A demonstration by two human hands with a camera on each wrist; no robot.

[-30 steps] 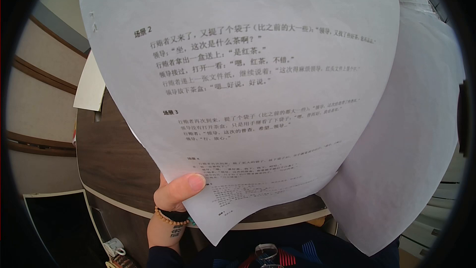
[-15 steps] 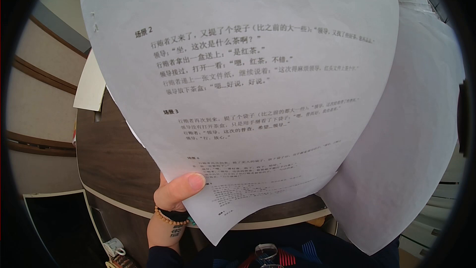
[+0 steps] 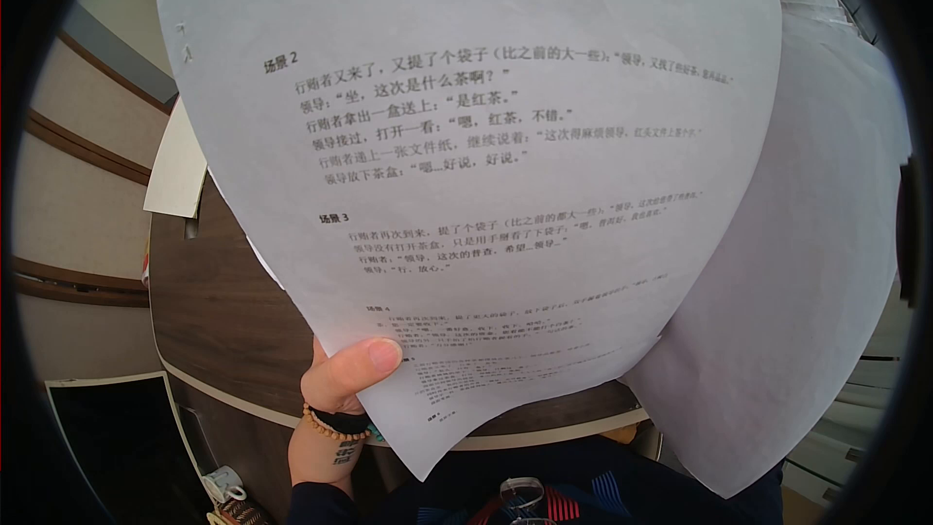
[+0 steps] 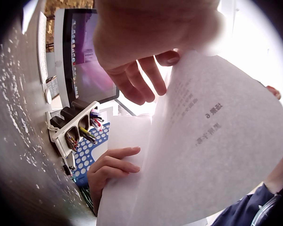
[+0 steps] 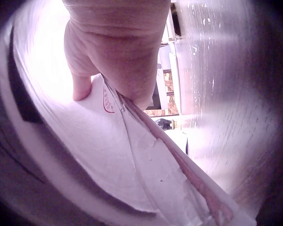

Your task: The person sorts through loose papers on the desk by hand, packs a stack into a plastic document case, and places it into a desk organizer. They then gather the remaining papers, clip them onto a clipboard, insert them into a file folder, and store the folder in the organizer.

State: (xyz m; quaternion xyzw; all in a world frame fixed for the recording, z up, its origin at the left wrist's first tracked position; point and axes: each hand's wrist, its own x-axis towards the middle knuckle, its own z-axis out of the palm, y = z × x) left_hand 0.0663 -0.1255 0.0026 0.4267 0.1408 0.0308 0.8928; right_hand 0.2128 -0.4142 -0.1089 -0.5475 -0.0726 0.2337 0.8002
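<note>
A stapled set of printed sheets (image 3: 544,175) fills most of the head view, held up with its text facing me. Another page (image 3: 777,292) hangs curled back at the right side. My left hand (image 3: 345,384), with a bead bracelet at the wrist, pinches the lower left edge; the thumb lies over the print and the fingers are behind. In the left wrist view my right hand (image 4: 113,169) has its fingers against the back of the sheets. The pages hide that hand in the head view. In the right wrist view it grips the paper (image 5: 141,155) between thumb and fingers.
Under the sheets is a dark wooden desk (image 3: 224,282) with a rounded edge. White paper (image 3: 177,170) lies at its left, and a mug (image 3: 224,481) stands lower left. The left wrist view shows a monitor (image 4: 85,61) and a pen organizer (image 4: 75,127).
</note>
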